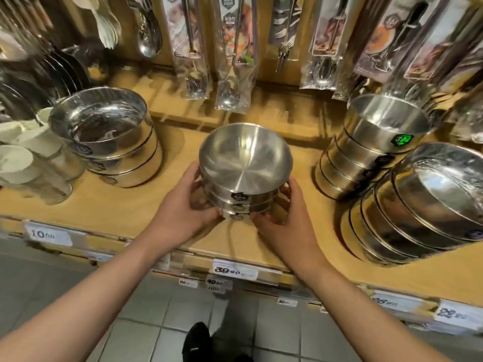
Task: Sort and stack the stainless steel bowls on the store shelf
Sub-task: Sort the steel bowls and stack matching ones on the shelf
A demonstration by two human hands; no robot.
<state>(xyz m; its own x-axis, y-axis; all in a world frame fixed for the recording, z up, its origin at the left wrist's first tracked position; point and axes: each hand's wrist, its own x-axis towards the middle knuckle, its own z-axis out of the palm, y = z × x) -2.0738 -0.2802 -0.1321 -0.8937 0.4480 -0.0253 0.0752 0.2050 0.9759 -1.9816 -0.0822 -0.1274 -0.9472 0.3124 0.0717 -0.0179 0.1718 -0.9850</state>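
A stack of three steel bowls [245, 163] stands on the wooden shelf [130, 205] at its middle, near the front edge. My left hand [187, 207] grips the stack's left side, fingers curled round the lower bowls. My right hand [285, 215] holds the right side, thumb at the base by the front labels. A stack of straight-walled steel bowls [109, 137] sits at the left. Another tall stack [371, 145] stands at the right, and a leaning row of wide bowls [428, 205] lies at the far right.
Packaged spoons, forks and ladles [235, 53] hang on the back wall above the shelf. White cups and glassware [28, 158] crowd the far left. Price tags [232, 270] line the shelf's front rail. Tiled floor and my black shoe [197, 340] are below.
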